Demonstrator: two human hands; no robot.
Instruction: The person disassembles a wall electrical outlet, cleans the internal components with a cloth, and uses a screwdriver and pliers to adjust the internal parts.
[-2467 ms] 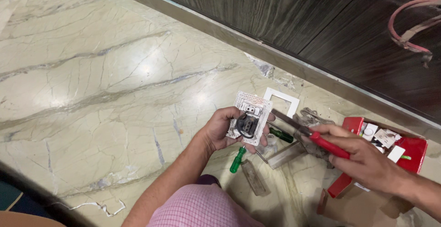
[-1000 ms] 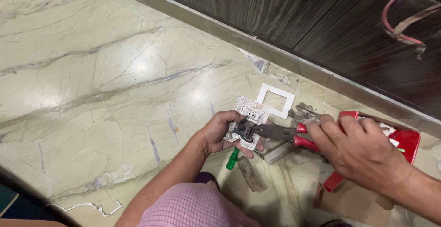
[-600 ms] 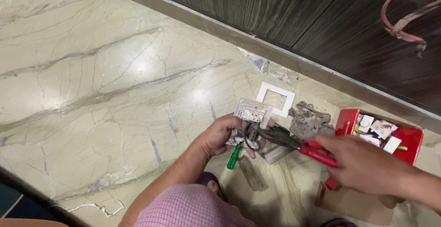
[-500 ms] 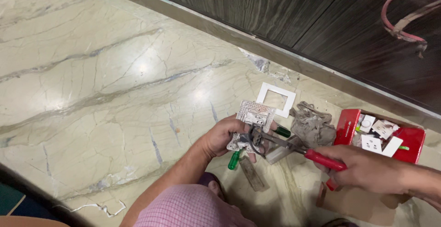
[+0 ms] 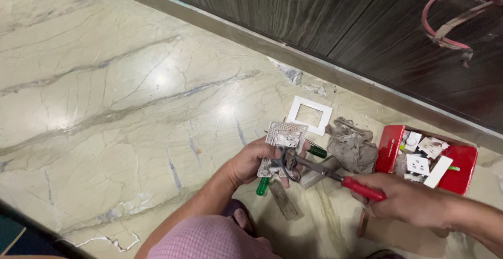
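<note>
Left hand [image 5: 250,160] wrapped around switch plate [image 5: 283,149], held just above marble floor [image 5: 131,107], back side up. Right hand [image 5: 408,204] closed tight on red-handled pliers [image 5: 335,174]; jaws biting at dark wire loop [image 5: 289,164] on plate. Risks, judged: pliers slipping off wire, nipping left fingers close by; plastic cracking under hard twist. Red parts box [image 5: 390,149], white frame [image 5: 310,115], grey rag [image 5: 352,146] near.
</note>
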